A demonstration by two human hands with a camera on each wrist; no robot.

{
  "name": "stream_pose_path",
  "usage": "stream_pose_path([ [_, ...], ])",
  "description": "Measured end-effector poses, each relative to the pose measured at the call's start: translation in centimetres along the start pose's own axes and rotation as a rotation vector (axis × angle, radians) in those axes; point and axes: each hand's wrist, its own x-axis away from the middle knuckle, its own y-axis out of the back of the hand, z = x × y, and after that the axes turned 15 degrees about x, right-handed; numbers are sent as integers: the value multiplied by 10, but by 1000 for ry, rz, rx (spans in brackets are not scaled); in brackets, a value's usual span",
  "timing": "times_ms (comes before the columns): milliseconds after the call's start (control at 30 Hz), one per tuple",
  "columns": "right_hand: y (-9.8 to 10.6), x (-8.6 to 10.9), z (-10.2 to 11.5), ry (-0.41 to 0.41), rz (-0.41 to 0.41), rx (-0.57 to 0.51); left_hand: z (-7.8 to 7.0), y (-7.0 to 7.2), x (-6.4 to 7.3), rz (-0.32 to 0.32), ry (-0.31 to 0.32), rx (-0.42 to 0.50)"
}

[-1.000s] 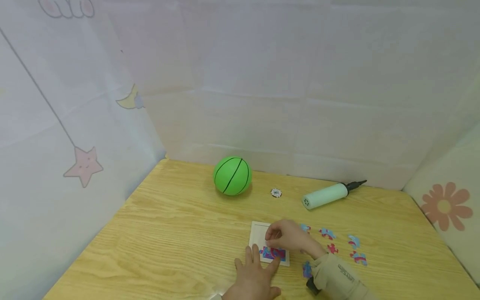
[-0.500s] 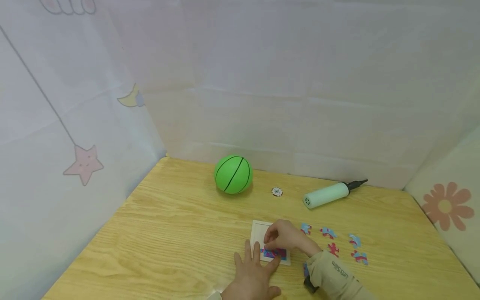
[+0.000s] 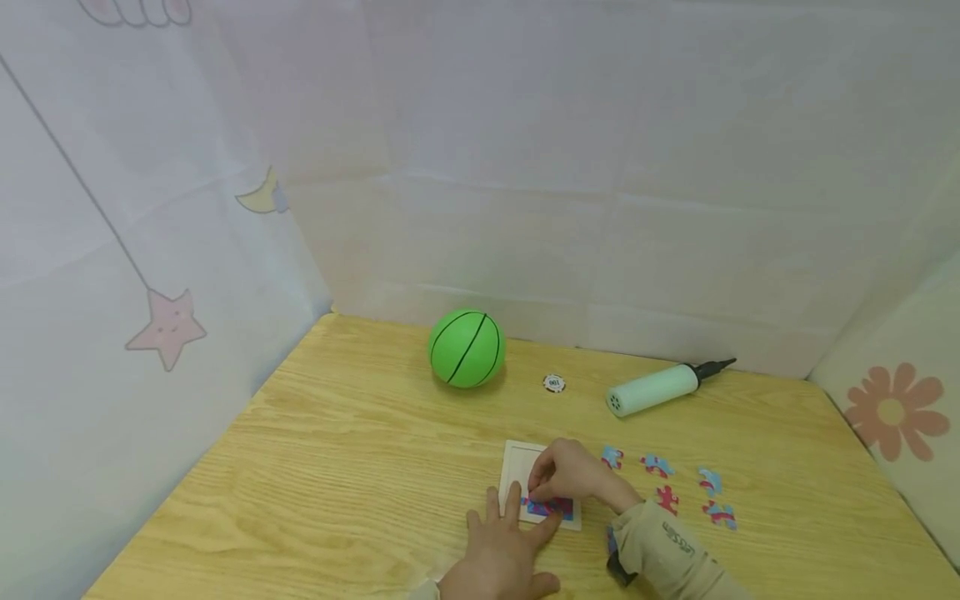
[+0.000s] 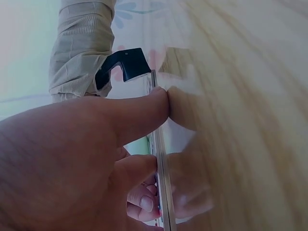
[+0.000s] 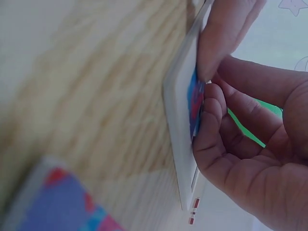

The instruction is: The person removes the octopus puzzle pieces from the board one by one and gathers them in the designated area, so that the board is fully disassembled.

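A shallow white puzzle tray (image 3: 514,467) lies on the table, with blue, pink and purple jigsaw pieces (image 3: 558,510) set along its near end. My left hand (image 3: 501,550) is spread flat at its near edge, the index finger pressing the near right corner and the middle finger on the left border. In the left wrist view its thumb (image 4: 139,110) rests on the table. My right hand (image 3: 573,471) is bent over the tray, thumb and curled fingers pinching a jigsaw piece (image 5: 195,103) low at the left of the pieces. Those fingertips hide most of that piece.
Several loose jigsaw pieces (image 3: 667,498) lie right of the tray; another piece (image 3: 612,537) is partly behind the right sleeve (image 3: 663,546). Farther back are a green ball (image 3: 467,348), a poker chip (image 3: 554,383) and a pale green hand pump (image 3: 654,392).
My right hand has lowered slightly toward the pieces at the tray's near end and shifted a little left. My left hand stays on the tray, its fingers moving only slightly.
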Motion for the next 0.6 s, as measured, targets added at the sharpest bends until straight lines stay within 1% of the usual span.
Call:
stream_pose_path([
  [100, -1, 0, 0, 0, -1, -5, 2, 0, 0, 11, 4, 2],
  [333, -1, -1, -1, 13, 3, -8, 4, 0, -1, 14, 10, 42],
  [600, -1, 0, -2, 10, 10, -10, 2, -1, 0, 11, 16, 16],
])
